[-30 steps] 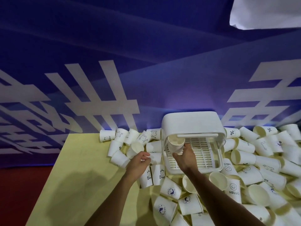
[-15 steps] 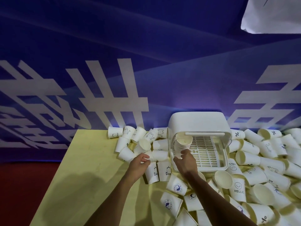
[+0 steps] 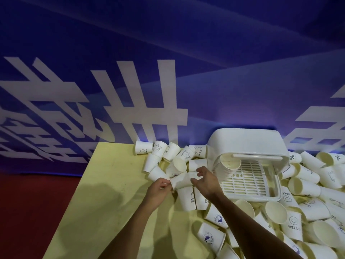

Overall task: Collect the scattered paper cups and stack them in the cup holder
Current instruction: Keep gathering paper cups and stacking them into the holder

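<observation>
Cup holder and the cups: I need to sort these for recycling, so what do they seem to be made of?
The cup holder looks like moulded white plastic, smooth and slightly glossy, with rounded corners and a slotted grid floor. The cups look like thin matte paper: rolled rims, printed logos, cream insides; any inner coating can't be judged.
</observation>
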`<state>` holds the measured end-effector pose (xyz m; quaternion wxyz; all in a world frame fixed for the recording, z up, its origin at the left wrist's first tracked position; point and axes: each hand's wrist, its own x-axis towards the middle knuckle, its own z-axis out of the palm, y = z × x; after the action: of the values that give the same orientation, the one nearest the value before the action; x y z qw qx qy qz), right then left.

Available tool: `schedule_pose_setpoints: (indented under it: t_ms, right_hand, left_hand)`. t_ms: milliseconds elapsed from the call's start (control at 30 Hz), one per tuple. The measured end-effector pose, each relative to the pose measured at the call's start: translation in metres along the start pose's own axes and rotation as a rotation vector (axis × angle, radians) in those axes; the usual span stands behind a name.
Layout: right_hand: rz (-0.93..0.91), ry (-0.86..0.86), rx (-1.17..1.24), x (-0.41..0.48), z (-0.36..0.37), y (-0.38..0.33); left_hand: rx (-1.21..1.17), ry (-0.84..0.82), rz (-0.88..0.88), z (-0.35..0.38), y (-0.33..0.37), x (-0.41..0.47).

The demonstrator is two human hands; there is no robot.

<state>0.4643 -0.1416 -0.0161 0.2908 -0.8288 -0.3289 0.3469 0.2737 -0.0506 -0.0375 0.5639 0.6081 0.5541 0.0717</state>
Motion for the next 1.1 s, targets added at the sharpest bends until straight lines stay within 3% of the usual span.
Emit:
schedule_pose_setpoints:
  t_ms: [167, 700, 1100]
  right_hand:
    - [0.01, -0.027, -0.024, 0.016, 0.019, -0.012]
    - [0.09, 0.041, -0.183, 0.068, 0.067, -0.035]
    - [0.057, 0.105, -0.111, 0.061, 0.058, -0.033]
  left_hand:
    - [-0.021, -0.013, -0.059, -0.013, -0.017, 0.016]
    - [-0.231, 0.172, -0.267, -0.012, -0.052, 0.083]
    - [-0.282, 0.184, -0.262, -0.009, -0.046, 0.076]
